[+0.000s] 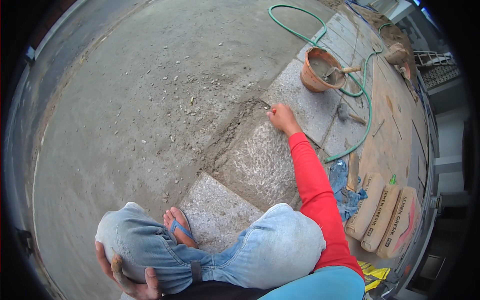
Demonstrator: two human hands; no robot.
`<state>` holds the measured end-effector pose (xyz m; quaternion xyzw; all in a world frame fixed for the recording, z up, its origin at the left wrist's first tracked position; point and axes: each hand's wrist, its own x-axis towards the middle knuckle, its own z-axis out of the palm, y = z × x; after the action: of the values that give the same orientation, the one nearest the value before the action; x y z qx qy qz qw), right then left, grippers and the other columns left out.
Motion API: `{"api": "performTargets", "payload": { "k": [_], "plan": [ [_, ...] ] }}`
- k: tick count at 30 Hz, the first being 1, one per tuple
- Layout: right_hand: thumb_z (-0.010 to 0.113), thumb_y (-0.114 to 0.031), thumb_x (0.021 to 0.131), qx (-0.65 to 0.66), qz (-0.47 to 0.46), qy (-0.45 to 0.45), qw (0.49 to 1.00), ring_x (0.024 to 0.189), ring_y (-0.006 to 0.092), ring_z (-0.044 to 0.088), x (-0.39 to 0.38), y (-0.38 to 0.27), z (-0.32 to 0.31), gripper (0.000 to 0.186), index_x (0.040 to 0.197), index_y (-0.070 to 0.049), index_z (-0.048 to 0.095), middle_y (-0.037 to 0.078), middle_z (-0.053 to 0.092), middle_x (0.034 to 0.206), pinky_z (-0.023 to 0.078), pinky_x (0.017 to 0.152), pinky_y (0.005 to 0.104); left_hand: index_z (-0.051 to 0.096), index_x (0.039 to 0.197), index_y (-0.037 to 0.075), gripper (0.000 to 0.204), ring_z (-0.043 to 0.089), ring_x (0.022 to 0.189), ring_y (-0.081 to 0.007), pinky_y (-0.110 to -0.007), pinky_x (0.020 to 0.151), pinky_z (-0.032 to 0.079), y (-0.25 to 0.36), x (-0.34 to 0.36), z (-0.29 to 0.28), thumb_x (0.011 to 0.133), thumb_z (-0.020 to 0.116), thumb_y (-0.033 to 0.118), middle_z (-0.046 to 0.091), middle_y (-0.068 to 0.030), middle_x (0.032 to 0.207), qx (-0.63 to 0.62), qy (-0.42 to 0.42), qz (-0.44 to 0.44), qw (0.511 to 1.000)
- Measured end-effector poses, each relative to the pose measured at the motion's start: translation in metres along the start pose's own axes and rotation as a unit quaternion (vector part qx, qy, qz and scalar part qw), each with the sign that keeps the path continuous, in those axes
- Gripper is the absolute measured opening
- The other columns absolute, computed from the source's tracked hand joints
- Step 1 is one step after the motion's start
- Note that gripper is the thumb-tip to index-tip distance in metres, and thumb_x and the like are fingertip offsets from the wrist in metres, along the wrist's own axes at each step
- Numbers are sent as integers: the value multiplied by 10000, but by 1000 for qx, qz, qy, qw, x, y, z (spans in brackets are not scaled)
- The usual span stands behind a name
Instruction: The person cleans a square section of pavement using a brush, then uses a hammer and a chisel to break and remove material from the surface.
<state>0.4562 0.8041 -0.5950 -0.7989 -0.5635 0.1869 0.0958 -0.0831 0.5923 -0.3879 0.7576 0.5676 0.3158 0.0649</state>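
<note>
My right hand (282, 119), at the end of a red sleeve, is closed at the near-left corner of a speckled grey paving slab (295, 95). A small dark, thin piece (263, 103) shows at its fingertips; its kind is unclear. Below the hand lies a bed of wet mortar (262, 160) with a rough, ridged surface. Another speckled slab (220, 210) borders that bed on the near side, under my sandalled foot (181, 227). At the lower left my left hand (142, 289) rests by my knee, curled around what looks like a rounded wooden handle (117, 265); its other end is hidden.
An orange bucket (312, 80) of grey mix, with a trowel (336, 72) in it, stands on the laid slabs. A mallet (345, 112) and a green hose (369, 120) lie to the right. Nearer are a blue cloth (345, 192) and cement bags (382, 217). Loose crumbs dot the concrete (150, 115).
</note>
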Motion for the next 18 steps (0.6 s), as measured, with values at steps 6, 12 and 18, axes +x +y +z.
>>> {"api": "performTargets", "payload": {
  "k": [6,12,18],
  "plan": [
    [727,-151,962,417,-126,81,896,895,305,753,-62,-29,45,173,1022,4,680,176,707,932,583,837,412,421,1558,38,766,401,1452,-496,-598,1120,438,-67,-16,-11,930,741,336,339,-288,1618,-131,-77,95,984],
    [689,-86,941,117,45,381,916,1212,490,605,-218,101,-2,151,1070,-9,667,276,653,1194,506,1015,496,448,1563,172,678,452,1390,-312,-584,1134,352,-214,90,1,986,651,466,422,-145,1594,-449,-116,-175,869],
    [713,-65,896,-37,256,289,922,1335,493,515,-394,208,-6,323,1208,-42,634,301,509,1468,454,1100,473,664,1317,71,404,642,1109,-180,-346,892,491,-169,164,171,1045,597,362,703,-47,1214,-202,-403,-231,862]
  ]
}}
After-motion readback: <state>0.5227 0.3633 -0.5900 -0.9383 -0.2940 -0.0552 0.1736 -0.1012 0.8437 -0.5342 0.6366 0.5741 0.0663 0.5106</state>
